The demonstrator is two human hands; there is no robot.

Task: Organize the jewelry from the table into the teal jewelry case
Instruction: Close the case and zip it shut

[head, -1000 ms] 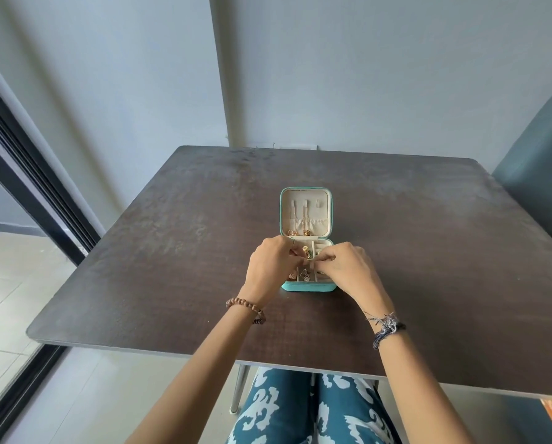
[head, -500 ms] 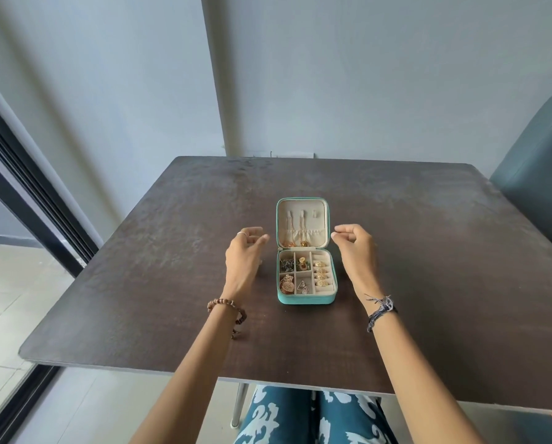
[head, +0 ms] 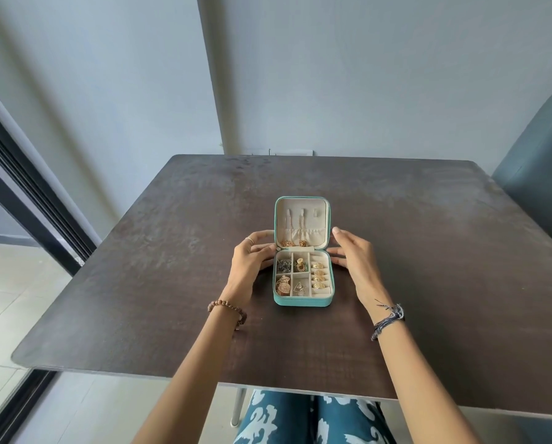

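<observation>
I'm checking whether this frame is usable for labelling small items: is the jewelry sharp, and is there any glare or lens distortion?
Head view: soft, even daylight with no harsh glare on the table; jewelry in the teal jewelry case is small but fairly sharp; wide-angle lens bows the window frame and spreads the table's edges.

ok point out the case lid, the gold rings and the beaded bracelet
case lid (head: 302,216): head view, on its cream lining
gold rings (head: 319,275): head view, on the middle ring of the row
beaded bracelet (head: 225,303): head view, on the beads over the wrist
</observation>
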